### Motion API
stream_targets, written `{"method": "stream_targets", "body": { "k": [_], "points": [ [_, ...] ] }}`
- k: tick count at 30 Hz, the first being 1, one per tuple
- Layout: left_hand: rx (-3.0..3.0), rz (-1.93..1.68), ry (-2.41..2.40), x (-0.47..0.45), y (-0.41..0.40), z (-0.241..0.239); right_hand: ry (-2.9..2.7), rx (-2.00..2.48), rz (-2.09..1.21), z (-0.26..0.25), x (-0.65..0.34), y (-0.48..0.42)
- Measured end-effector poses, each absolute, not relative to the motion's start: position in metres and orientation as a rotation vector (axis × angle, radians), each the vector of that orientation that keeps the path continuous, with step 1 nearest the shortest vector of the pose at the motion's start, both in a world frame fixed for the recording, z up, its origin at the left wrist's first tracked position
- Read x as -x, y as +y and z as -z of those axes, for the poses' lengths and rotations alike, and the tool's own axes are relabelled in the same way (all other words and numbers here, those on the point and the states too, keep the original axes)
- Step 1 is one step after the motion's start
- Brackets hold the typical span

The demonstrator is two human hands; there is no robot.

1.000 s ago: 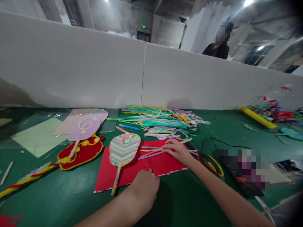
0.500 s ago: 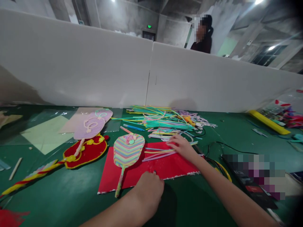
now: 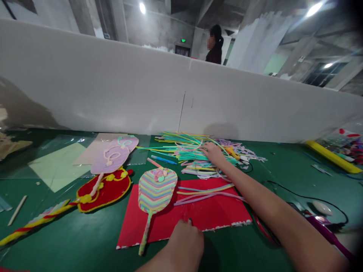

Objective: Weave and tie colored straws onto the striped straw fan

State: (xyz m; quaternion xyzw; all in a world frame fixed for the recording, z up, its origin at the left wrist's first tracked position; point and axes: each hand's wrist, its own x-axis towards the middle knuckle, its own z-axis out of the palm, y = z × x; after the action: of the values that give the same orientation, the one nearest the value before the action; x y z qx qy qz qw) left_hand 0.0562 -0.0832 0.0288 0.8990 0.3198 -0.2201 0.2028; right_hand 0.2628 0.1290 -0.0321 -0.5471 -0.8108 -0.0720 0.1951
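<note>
My right hand [image 3: 212,152] reaches forward onto the pile of coloured foam strips [image 3: 193,151], fingers spread and curling into the teal and yellow ones. My left hand [image 3: 185,241] rests as a loose fist on the near edge of the red foam sheet [image 3: 210,217], pressing it down; nothing shows in it. On the red sheet lie a rainbow-striped fan shape [image 3: 156,187] with a striped handle and a few loose purple and yellow strips [image 3: 205,192].
A red-and-yellow fan [image 3: 104,189] and a purple fan [image 3: 113,155] lie to the left on the green table [image 3: 70,234]. A white partition [image 3: 113,87] runs along the back, a person standing behind it. Black cable and a purple tool [image 3: 326,226] at right; yellow roll [image 3: 331,156] far right.
My right hand left the loose strips on the red sheet and moved forward onto the strip pile. The left fist stayed put. The person behind the partition walked left.
</note>
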Motion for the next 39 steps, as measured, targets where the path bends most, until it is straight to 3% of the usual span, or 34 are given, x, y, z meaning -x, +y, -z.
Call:
{"method": "stream_targets", "body": {
  "k": [14,24,28,34,39],
  "points": [
    [-2.423,0.589,0.892,-0.061,-0.078,-0.019,-2.293,1.754,0.194,0.056,-0.221,0.192],
    [-2.412,0.602,0.885,-0.062,-0.078,-0.018,-2.358,1.626,0.187,0.056,-0.229,0.194],
    [-2.441,0.608,0.897,-0.062,-0.079,-0.019,-2.136,1.587,0.047,0.053,-0.227,0.196],
    [-2.425,0.671,0.876,-0.062,-0.078,-0.023,-1.498,1.128,-0.336,-0.004,-0.205,0.211],
    [-2.452,0.597,0.896,-0.062,-0.081,-0.021,-1.613,0.814,-0.155,-0.07,-0.186,0.15]
  ]
}}
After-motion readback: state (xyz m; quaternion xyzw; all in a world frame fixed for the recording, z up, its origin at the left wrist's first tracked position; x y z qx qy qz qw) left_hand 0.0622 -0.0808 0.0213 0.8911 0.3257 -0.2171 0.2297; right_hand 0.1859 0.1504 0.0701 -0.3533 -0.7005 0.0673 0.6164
